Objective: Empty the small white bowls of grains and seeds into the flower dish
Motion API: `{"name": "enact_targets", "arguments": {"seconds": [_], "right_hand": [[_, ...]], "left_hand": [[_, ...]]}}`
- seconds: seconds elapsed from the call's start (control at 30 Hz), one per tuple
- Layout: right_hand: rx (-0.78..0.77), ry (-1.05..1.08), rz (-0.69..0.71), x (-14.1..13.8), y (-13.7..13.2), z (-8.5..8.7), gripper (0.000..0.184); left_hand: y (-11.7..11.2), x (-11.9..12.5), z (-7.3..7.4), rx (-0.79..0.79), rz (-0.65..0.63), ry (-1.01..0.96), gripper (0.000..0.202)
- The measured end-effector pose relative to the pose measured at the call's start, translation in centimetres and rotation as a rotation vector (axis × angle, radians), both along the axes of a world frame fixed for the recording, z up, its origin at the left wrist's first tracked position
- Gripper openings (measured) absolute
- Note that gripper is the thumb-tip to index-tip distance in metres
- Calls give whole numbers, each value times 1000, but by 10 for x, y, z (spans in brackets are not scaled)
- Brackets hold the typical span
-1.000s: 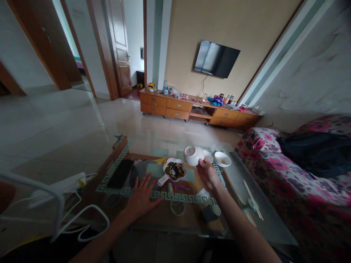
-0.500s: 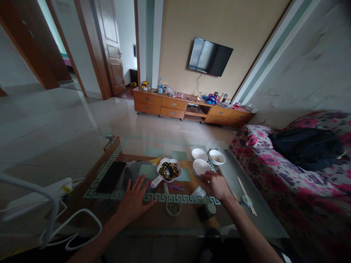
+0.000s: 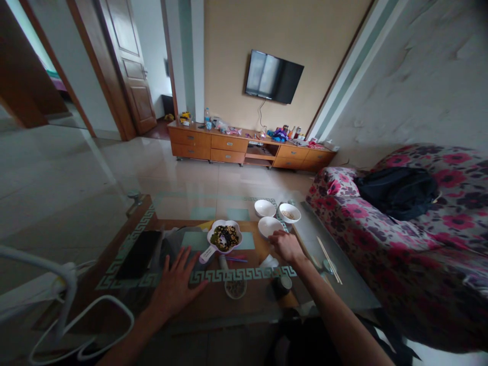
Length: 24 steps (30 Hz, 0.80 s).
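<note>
My left hand (image 3: pixel 177 279) lies over the glass tabletop with its fingers spread and nothing in them. Beyond its fingertips sits a flower-shaped dish with a handle (image 3: pixel 206 255), holding a mix of dark, tan and green beans or seeds (image 3: pixel 225 237). My right hand (image 3: pixel 286 247) is closed, fingers curled down at the near right rim of a white bowl (image 3: pixel 268 226). Whatever its fingertips hold, if anything, is hidden. Behind that bowl stand a second white bowl (image 3: pixel 264 208) and a third white bowl (image 3: pixel 290 213) with pale pieces inside.
A pair of chopsticks (image 3: pixel 329 260) lies on the right side of the glass table (image 3: pixel 354 290). White cables (image 3: pixel 114 300) loop at the lower left. A flowered sofa (image 3: pixel 400 239) borders the right. Through the glass, a container of small pieces (image 3: pixel 235 288) shows.
The camera has turned a little to the right, so the scene sits further left in the picture. My right hand stays at the bowl's near rim; my left hand stays spread.
</note>
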State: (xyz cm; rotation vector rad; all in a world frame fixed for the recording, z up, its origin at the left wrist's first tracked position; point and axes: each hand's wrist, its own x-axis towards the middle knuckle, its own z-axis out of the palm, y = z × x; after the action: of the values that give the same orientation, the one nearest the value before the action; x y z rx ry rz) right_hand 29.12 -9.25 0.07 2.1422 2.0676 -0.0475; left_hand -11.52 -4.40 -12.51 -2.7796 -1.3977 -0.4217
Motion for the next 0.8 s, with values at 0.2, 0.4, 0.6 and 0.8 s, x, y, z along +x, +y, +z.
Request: {"name": "enact_targets", "arguments": {"seconds": [0.2, 0.4, 0.6, 0.8], "right_hand": [[6, 29, 7, -1, 26, -7, 32], [288, 145, 48, 26, 46, -13, 39], [356, 12, -337, 102, 42, -30, 44], [346, -42, -327, 131, 25, -52, 31]], "left_hand": [[-2, 2, 5, -20, 12, 11, 86], [-1, 2, 7, -38, 15, 24, 85], [-1, -1, 5, -40, 1, 2, 86], [-4, 1, 11, -72, 14, 28, 86]]}}
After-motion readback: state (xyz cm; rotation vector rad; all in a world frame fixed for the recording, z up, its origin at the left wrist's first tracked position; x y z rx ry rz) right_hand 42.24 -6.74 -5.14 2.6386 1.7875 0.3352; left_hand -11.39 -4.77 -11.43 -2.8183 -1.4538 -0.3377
